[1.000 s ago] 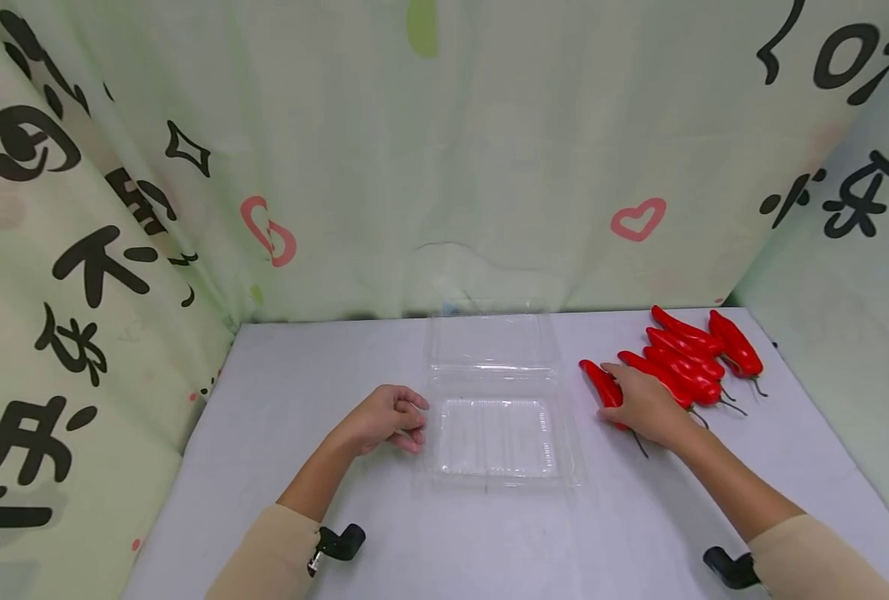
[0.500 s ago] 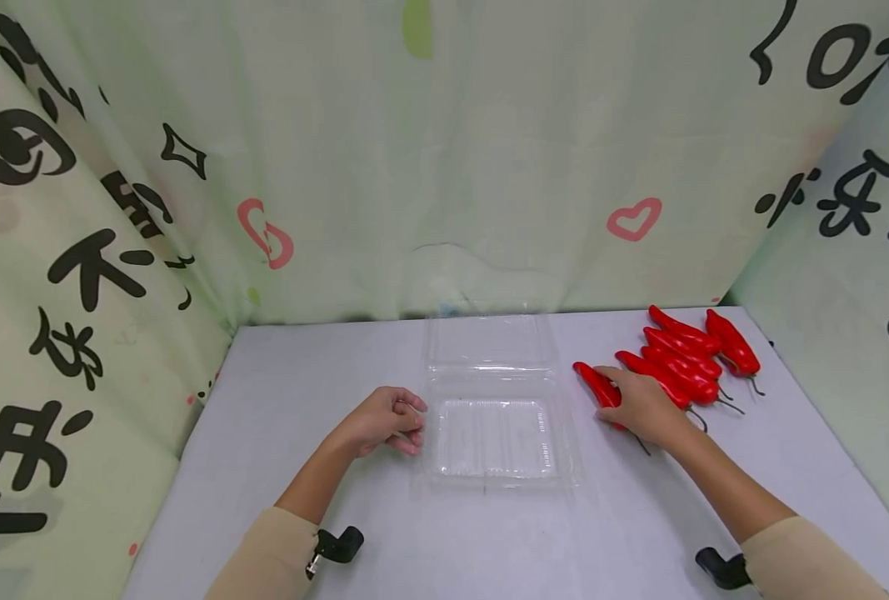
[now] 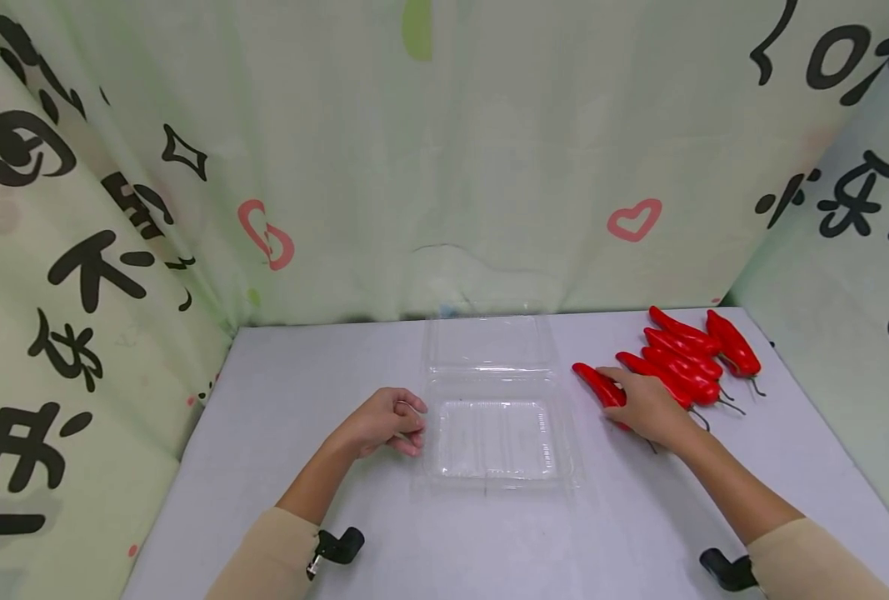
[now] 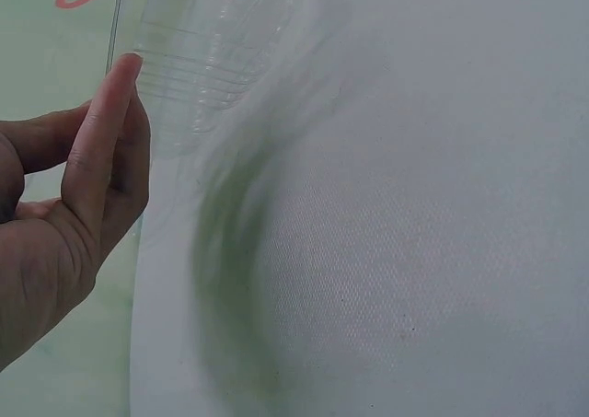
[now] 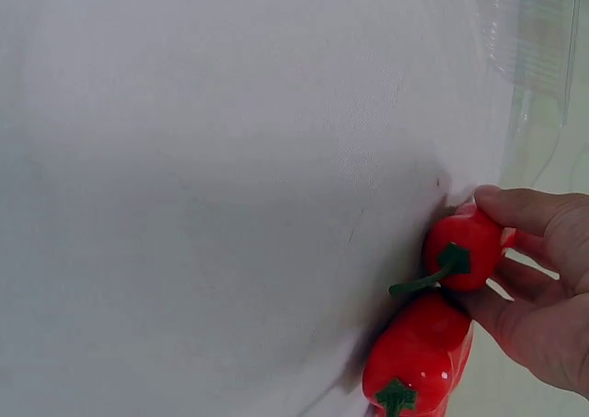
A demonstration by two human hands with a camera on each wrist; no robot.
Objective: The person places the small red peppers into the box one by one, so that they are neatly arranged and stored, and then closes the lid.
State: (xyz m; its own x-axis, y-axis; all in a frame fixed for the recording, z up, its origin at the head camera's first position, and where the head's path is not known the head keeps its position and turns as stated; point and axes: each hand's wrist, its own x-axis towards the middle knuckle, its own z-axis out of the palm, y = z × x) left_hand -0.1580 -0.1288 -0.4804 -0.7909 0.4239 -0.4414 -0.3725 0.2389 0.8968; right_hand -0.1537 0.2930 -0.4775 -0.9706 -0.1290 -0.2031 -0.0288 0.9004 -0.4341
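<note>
My right hand [image 3: 646, 408] grips a red chili pepper [image 3: 596, 382] between thumb and fingers, low over the white table. The right wrist view shows that pepper [image 5: 460, 251] stem end outward, with the thumb on one side and fingers on the other. A clear plastic clamshell box [image 3: 495, 483] lies open at the middle, its lid [image 3: 492, 342] folded back. My left hand [image 3: 387, 421] is at the box's left edge, fingers loosely bent; in the left wrist view a fingertip of the hand [image 4: 101, 159] meets or nearly meets the box rim [image 4: 114, 30].
Several more red peppers [image 3: 684, 367] lie in a slanted row at the back right, close beside my right hand. A patterned curtain [image 3: 489, 167] hangs behind the white table [image 3: 302, 358] and along both sides.
The gripped pepper has shifted very slightly; its stem has swung a little to the right. The left hand holds its place beside the box.
</note>
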